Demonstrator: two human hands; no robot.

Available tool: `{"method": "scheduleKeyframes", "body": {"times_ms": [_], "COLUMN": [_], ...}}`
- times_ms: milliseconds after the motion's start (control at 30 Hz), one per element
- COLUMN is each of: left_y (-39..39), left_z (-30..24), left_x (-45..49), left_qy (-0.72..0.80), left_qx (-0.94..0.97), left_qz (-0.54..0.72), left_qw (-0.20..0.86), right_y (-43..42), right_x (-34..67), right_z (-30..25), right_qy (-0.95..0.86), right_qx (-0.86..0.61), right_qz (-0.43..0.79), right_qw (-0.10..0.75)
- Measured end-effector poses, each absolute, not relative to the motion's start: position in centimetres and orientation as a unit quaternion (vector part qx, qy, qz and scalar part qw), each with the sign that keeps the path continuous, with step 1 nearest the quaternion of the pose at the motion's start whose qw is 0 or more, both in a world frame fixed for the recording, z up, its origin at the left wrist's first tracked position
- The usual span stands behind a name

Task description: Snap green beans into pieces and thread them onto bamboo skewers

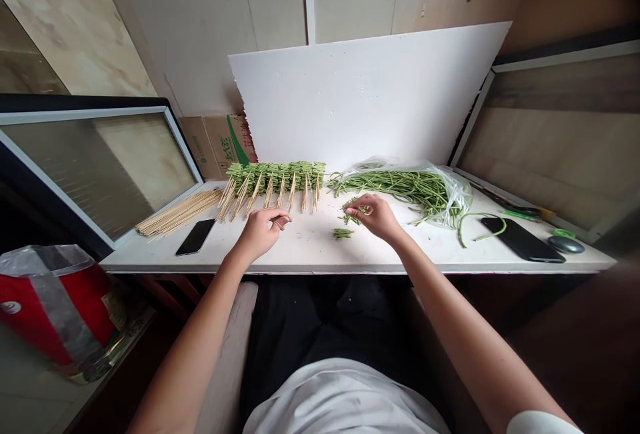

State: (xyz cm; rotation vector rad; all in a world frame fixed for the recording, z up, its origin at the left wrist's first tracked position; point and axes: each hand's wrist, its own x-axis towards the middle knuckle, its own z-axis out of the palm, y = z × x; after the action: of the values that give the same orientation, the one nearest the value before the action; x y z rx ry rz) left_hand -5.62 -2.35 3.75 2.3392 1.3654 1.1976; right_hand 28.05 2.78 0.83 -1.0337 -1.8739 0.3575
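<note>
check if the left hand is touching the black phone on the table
Apart. The head view shows a plain gap between the left hand and the black smartphone, which lies flat further left.

White table (310, 251) | skewered green beans (275, 179) | loose bamboo skewers (180, 213) | 2 phones (196, 237) (523, 239) | bagged beans (400, 187) | mouse (565, 245)

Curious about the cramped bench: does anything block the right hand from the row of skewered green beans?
Nothing visible does: only white tabletop separates the right hand from the skewered green beans; the heap of cut beans lies nearer the front edge.
</note>
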Motion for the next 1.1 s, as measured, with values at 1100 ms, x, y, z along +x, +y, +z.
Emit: {"method": "scheduleKeyframes", "body": {"times_ms": [1100], "left_y": [-2.4], "left_z": [0.2], "left_x": [-3.9], "left_qy": [0.459], "left_qx": [0.842], "left_qz": [0.249], "left_qw": [0.137], "right_y": [5.1], "right_x": [26.7], "right_z": [-6.0], "right_qy": [-0.820], "right_qx": [-0.466], "right_qz": [0.068], "right_qw": [0.325]}}
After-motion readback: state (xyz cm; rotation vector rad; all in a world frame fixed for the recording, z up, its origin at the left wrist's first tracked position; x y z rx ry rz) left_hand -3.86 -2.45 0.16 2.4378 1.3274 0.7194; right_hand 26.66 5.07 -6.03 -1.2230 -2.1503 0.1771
